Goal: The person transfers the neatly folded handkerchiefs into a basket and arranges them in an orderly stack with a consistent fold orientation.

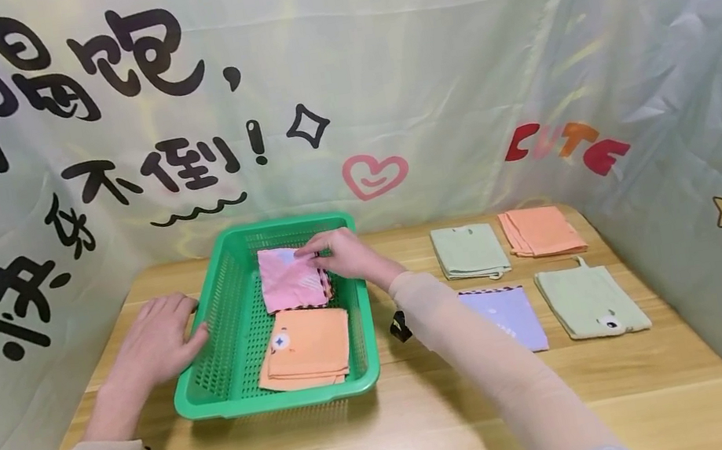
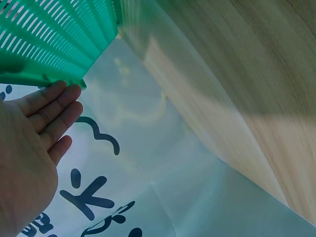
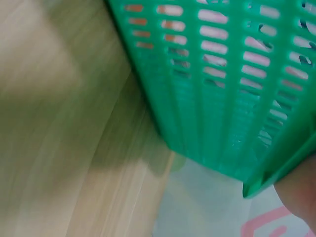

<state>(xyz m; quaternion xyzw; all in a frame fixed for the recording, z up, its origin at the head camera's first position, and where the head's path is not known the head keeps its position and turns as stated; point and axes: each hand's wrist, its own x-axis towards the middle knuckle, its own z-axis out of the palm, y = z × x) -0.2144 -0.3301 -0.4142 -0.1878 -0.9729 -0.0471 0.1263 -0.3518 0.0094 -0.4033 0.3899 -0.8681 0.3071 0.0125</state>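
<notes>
A green plastic basket (image 1: 366,320) stands on the table's left half. In it, a folded pink cloth (image 1: 284,281) lies toward the back and a folded orange cloth (image 1: 316,340) with a small face lies in front. My right hand (image 1: 344,252) reaches over the basket's right rim and pinches the pink cloth near its upper right edge; in the right wrist view the basket wall hides the fingertips. My left hand (image 1: 165,337) rests against the left rim, its fingers (image 2: 54,113) extended along the outside in the left wrist view.
Right of the basket lie a green cloth (image 1: 469,251), an orange cloth (image 1: 541,231), a purple cloth (image 1: 512,315) partly under my right forearm, and another green cloth (image 1: 592,302) with a loop. A printed curtain (image 1: 421,71) closes off the wooden table (image 1: 425,437) behind and at the sides.
</notes>
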